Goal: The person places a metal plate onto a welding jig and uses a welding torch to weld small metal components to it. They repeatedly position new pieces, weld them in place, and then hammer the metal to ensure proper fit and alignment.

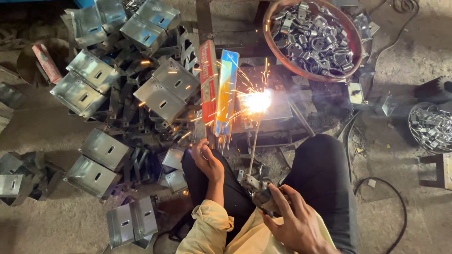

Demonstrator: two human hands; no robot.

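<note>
My right hand (294, 218) grips a welding electrode holder (256, 188) near my lap. Its thin rod (254, 143) runs up to a bright white arc (257, 101) on a flat metal piece (278, 110), and sparks fly off to the left. My left hand (206, 160) rests on my left knee, fingers curled loosely, with nothing clearly in it. Just above that hand stand two long boxes of welding rods, one red (207, 80) and one blue and yellow (227, 91), with bare rod tips poking out below.
Several folded shiny metal brackets (162, 91) lie heaped on the left. A round rusty basin (282, 56) of small metal clamps sits at top right, a smaller basket (431, 127) of them at far right. A black cable (400, 202) loops on the floor beside my right leg.
</note>
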